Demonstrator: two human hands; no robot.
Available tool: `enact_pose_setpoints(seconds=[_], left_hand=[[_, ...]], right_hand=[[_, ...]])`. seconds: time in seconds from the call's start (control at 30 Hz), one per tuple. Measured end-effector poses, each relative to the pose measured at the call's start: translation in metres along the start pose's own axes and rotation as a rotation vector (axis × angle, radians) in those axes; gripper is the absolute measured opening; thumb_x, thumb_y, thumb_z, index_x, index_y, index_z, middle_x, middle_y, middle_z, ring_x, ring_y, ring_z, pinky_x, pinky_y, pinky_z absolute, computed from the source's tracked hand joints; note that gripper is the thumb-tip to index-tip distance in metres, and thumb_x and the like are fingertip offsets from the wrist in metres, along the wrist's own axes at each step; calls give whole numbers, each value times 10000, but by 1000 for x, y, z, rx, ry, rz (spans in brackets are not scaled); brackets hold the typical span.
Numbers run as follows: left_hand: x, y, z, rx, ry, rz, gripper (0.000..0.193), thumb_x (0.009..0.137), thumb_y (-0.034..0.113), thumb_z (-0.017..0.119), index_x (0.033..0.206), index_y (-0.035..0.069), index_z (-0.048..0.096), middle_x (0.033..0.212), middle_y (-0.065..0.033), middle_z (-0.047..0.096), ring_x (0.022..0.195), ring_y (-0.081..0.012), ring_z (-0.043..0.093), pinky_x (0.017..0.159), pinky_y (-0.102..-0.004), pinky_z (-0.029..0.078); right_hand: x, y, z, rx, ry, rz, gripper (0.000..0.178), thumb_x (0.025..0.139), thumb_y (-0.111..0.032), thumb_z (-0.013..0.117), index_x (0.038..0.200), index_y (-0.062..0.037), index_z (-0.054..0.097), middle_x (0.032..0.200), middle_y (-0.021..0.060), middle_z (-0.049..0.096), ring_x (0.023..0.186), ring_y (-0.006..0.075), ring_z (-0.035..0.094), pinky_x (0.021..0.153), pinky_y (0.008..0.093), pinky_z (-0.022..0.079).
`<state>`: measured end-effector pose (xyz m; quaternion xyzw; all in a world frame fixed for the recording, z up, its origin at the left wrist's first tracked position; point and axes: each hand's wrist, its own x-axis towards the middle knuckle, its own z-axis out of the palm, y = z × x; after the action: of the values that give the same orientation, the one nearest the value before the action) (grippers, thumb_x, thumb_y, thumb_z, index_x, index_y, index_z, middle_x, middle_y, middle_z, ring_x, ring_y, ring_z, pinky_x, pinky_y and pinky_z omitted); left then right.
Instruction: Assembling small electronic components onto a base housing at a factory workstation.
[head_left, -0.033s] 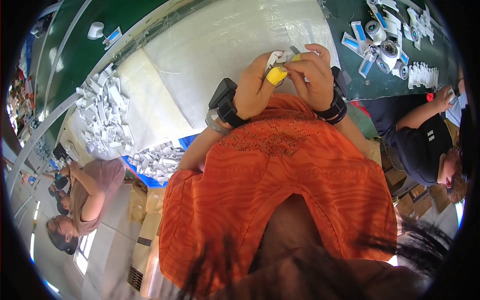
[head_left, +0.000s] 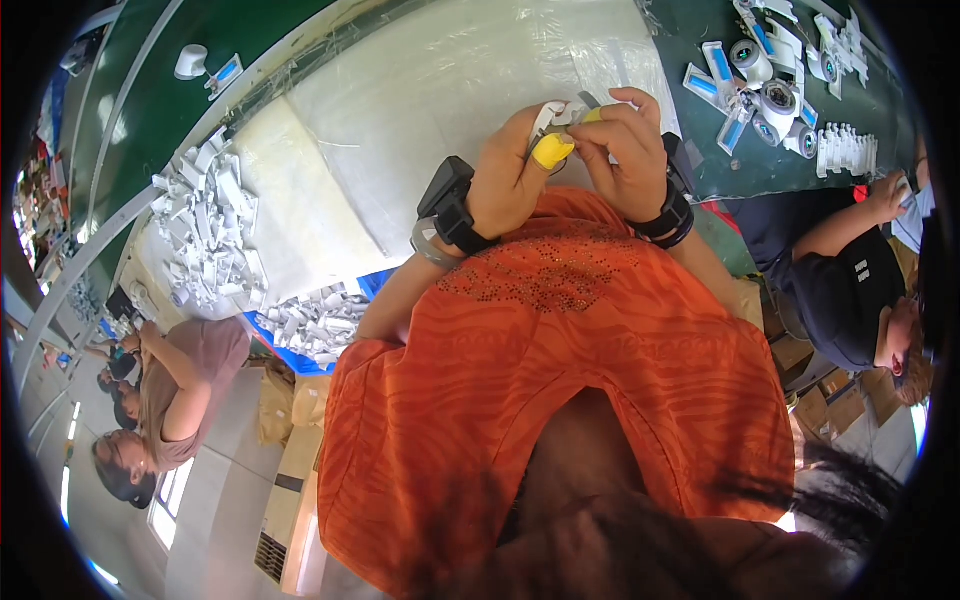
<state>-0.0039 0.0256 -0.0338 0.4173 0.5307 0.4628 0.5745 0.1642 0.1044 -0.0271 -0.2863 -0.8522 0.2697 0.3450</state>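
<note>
Above the sheeted table, my left hand [head_left: 500, 180] is closed round a small white plastic part [head_left: 548, 118], and yellow tape or a finger cover wraps its thumb. Close against it, the thumb and forefinger of my right hand [head_left: 632, 155] pinch together at the part's edge; what lies between them is too small to make out. A second yellow covering [head_left: 593, 115] shows among the fingertips, beside a thin grey piece [head_left: 589, 100]. The fingers hide much of the white part. Dark bands with black boxes sit on both wrists.
White plastic pieces [head_left: 210, 225] are heaped on the table's left side. Below them, a blue bin [head_left: 284, 354] holds more. White assemblies with round dials [head_left: 778, 98] and a row of white parts [head_left: 847, 152] lie at right. Co-workers sit left [head_left: 185, 390] and right [head_left: 845, 285].
</note>
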Motion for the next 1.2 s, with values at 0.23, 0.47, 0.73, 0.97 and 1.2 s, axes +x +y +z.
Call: enact_pose_setpoints(seconds=[0.23,0.47,0.73,0.97,1.2], left_hand=[[-1,1,1,-22,44,-27,242,990,148,501,1149,-21,567,793,-55,607,700,-101,552,642,-248,470],[-1,2,-4,-60,13,-104,216,987,124,462,1120,-4,575,764,-32,594,647,-84,544,597,-229,459],[6,27,-11,-103,-203,-139,278,1016,132,446,1258,3,489,912,-70,578,648,-94,507,570,-239,466],[2,6,-13,-109,54,-99,194,978,85,523,1139,-20,497,993,-112,641,759,-150,638,652,-270,529],[-3,-7,-14,-83,119,-197,230,950,122,600,1125,-22,559,1002,-111,659,864,-199,685,733,-299,570]], right_hand=[[-1,-6,9,-9,57,21,156,745,-17,715,864,-90,646,769,16,596,762,207,584,908,420,425],[-5,-1,14,73,18,33,153,751,-16,712,869,-85,643,779,53,588,783,253,566,883,405,437],[-12,27,19,1052,-103,840,468,935,-124,566,1372,-47,419,1243,60,494,975,121,532,828,257,454],[0,26,11,412,-88,703,523,805,-123,738,1266,-57,501,1054,62,598,964,150,590,834,268,476],[3,23,4,-2,45,453,578,735,-300,800,1211,-73,561,1121,156,622,956,331,648,805,365,541]])
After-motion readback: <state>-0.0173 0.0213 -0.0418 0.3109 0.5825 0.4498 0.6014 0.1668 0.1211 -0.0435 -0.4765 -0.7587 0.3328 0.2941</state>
